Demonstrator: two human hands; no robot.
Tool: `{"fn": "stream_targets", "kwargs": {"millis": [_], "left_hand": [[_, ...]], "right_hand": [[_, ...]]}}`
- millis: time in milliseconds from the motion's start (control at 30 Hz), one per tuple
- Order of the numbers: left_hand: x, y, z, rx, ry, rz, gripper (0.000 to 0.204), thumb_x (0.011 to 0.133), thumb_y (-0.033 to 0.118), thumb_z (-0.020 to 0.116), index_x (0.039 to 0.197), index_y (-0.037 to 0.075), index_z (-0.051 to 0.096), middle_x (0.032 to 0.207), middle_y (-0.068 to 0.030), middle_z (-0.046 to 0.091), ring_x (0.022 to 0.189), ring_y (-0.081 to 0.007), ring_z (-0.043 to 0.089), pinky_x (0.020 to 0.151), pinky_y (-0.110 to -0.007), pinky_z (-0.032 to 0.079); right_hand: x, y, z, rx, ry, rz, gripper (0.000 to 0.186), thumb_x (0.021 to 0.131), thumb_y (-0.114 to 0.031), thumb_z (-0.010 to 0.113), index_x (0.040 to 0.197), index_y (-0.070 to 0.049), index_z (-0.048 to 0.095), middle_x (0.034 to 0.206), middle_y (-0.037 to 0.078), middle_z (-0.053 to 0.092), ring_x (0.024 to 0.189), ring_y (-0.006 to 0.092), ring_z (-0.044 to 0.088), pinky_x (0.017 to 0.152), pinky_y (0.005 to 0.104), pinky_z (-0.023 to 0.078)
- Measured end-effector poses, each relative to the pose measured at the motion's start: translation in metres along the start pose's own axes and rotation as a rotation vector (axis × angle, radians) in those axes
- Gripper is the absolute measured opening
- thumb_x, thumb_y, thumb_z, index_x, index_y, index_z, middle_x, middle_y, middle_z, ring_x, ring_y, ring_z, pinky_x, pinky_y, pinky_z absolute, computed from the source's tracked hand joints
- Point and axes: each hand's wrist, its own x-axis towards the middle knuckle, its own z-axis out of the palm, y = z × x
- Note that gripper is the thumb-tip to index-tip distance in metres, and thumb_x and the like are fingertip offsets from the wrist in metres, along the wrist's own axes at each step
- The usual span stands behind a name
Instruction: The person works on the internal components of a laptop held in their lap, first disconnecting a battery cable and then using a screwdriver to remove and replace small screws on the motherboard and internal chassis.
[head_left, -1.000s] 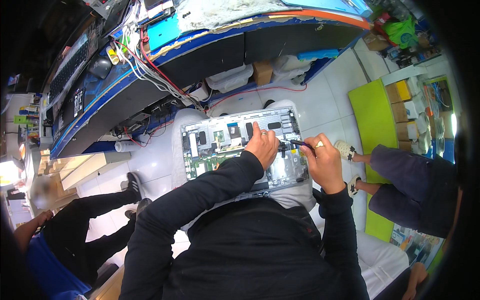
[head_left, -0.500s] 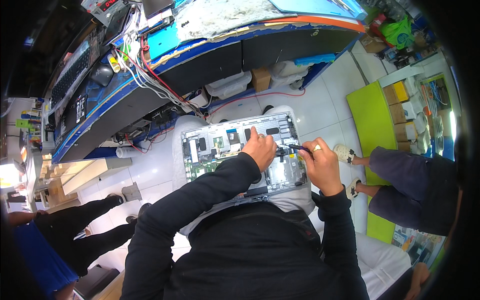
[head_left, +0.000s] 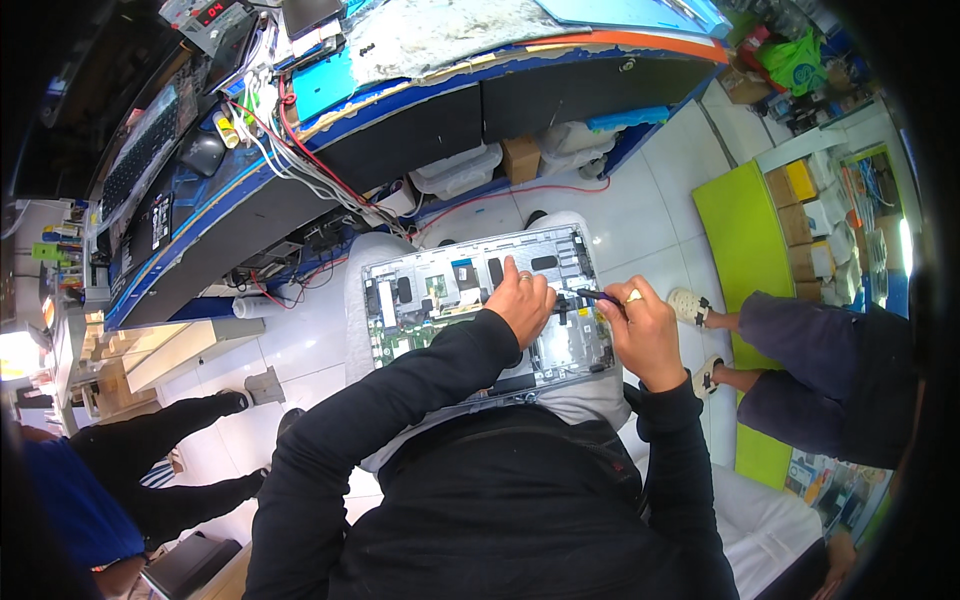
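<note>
An opened laptop [head_left: 440, 285] lies across my lap with its inside facing up. Its silver frame, green circuit board [head_left: 405, 338] and black cables show. My left hand [head_left: 524, 305] rests over the middle of it, one finger stretched away from me and the others bent down. Those fingertips are close to a small black part; whether they pinch anything is hidden. In my closed right hand [head_left: 648, 335] is a slim dark screwdriver [head_left: 605, 297], its tip pointing left at the laptop's right half, near my left fingers.
Ahead stands a blue-edged workbench [head_left: 400, 130] with hanging cables [head_left: 310, 165] and plastic bins [head_left: 460, 172] underneath. A person's legs [head_left: 800, 375] are at the right beside a green cabinet [head_left: 730, 225]. Another person [head_left: 150, 465] is at the left.
My hands, the screwdriver and the laptop look almost unchanged. At the left, the other person's legs have shifted, the nearer leg moving lower in the view.
</note>
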Motion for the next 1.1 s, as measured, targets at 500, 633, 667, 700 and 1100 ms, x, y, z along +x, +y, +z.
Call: {"fn": "stream_targets", "kwargs": {"millis": [500, 633, 667, 700, 1100], "left_hand": [[-0.001, -0.013, 0.002, -0.203, -0.085, -0.049, 0.014, 0.097, 0.016, 0.057, 0.101, 0.005, 0.065, 0.093, -0.0113, 0.065, 0.092, -0.0305, 0.073, 0.113, -0.06, 0.044], [-0.008, -0.017, 0.004, -0.204, -0.035, -0.067, 0.012, 0.096, 0.012, 0.057, 0.1, 0.004, 0.065, 0.097, -0.014, 0.068, 0.094, -0.0326, 0.072, 0.113, -0.056, 0.044], [-0.009, -0.018, 0.007, -0.206, -0.029, -0.058, 0.012, 0.096, 0.012, 0.057, 0.1, 0.004, 0.065, 0.097, -0.014, 0.068, 0.094, -0.0326, 0.072, 0.113, -0.056, 0.044], [-0.009, -0.017, 0.009, -0.204, 0.001, -0.062, 0.012, 0.096, 0.012, 0.057, 0.1, 0.004, 0.065, 0.097, -0.0142, 0.068, 0.094, -0.033, 0.071, 0.113, -0.056, 0.044], [0.002, -0.073, -0.04, -0.096, 0.293, -0.153, 0.004, 0.09, 0.01, 0.061, 0.093, 0.007, 0.062, 0.091, -0.0106, 0.061, 0.087, -0.0293, 0.066, 0.098, -0.048, 0.047]], "right_hand": [[-0.003, 0.008, 0.003, 0.003, 0.029, 0.003, 0.012, 0.097, -0.013, 0.078, 0.103, -0.003, 0.074, 0.094, 0.01, 0.067, 0.075, 0.0317, 0.072, 0.066, 0.0416, 0.057], [-0.001, 0.008, 0.003, 0.014, 0.031, -0.044, 0.013, 0.097, -0.016, 0.077, 0.102, -0.005, 0.073, 0.094, 0.009, 0.066, 0.073, 0.03, 0.071, 0.064, 0.0408, 0.056], [-0.001, 0.009, 0.003, 0.006, 0.036, -0.039, 0.013, 0.097, -0.016, 0.077, 0.102, -0.005, 0.073, 0.094, 0.009, 0.066, 0.073, 0.03, 0.071, 0.064, 0.0408, 0.056], [-0.001, 0.01, 0.002, 0.003, 0.027, -0.035, 0.013, 0.097, -0.016, 0.077, 0.101, -0.005, 0.073, 0.094, 0.009, 0.066, 0.073, 0.0298, 0.071, 0.064, 0.0408, 0.056], [0.002, 0.008, 0.001, 0.057, 0.025, 0.001, 0.012, 0.096, -0.013, 0.077, 0.103, -0.003, 0.074, 0.094, 0.01, 0.068, 0.074, 0.0328, 0.072, 0.066, 0.0424, 0.057]]}}
